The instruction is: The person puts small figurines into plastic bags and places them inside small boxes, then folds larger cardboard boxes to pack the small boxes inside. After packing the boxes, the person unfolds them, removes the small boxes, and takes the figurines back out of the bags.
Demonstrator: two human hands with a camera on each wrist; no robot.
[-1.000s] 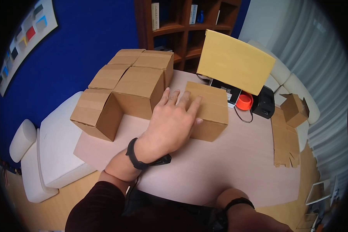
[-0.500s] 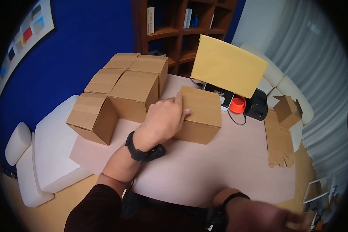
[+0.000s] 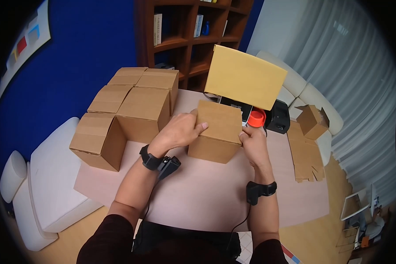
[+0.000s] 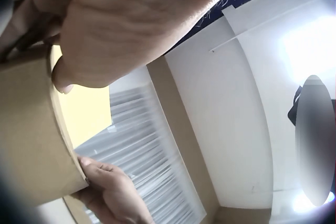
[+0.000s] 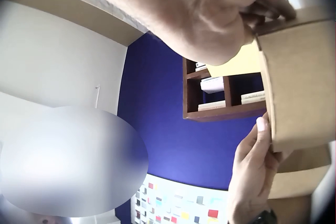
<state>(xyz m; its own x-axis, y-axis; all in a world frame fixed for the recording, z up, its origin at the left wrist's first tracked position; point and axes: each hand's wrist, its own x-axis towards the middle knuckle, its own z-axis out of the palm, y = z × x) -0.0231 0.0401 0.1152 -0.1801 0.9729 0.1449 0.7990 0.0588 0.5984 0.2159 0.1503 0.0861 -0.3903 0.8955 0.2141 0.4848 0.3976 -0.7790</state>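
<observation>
A closed cardboard box (image 3: pixel 219 122) stands on the pinkish table between both hands. My left hand (image 3: pixel 178 130) grips its left side, thumb at the top edge and fingers behind, partly hidden. My right hand (image 3: pixel 255 145) holds the right side near the front corner, thumb on the edge and fingers curled along the side. In the left wrist view the box (image 4: pixel 37 134) has the left hand (image 4: pixel 100 29) above and the right hand (image 4: pixel 118 192) below. The right wrist view shows the box (image 5: pixel 302 82) between the right hand (image 5: pixel 194 14) and the left hand (image 5: pixel 252 174).
Several closed cardboard boxes (image 3: pixel 143 104) stand grouped at the table's left. Behind the held box are a yellow panel (image 3: pixel 245 77), a red round object (image 3: pixel 256 118) and a black device (image 3: pixel 278 117). Flattened cardboard (image 3: pixel 304 154) and an open box (image 3: pixel 313 122) lie at the right.
My left hand has gone from lying spread over the box top to gripping its left side. My right hand has come up from the lower right onto the box's right side.
</observation>
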